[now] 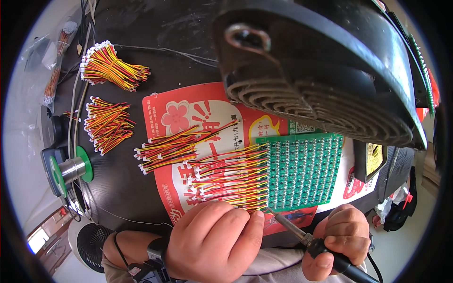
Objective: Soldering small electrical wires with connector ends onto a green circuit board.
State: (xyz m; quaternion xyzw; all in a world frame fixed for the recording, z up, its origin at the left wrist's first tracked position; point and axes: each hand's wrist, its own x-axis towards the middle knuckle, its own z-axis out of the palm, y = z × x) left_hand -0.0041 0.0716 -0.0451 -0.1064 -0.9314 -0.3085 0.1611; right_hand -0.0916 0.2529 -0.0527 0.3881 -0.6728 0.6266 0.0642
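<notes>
My right hand (pixel 343 238) grips the black handle of a soldering iron (pixel 302 235). The iron's tip meets the lower left corner of a green circuit board panel (pixel 304 172) made of many small repeated units. At that corner my left hand (pixel 214 240) is closed, thumb and fingers pinched over the lowest connector cables (pixel 229 181); the fingers partly hide what they hold. Those red, yellow and black cables lie in rows, bare ends along the panel's left edge, white plugs pointing left. More loose cables (pixel 177 148) lie just above them.
A black fan-like housing with a round grille (pixel 302 101) overhangs the panel. Two cable bundles (pixel 113 66) lie at far left, above a solder spool (pixel 73 170) whose thin strand runs toward my left hand. A yellow sponge in a holder (pixel 374 158) sits right. A red printed sheet (pixel 165 113) lies beneath.
</notes>
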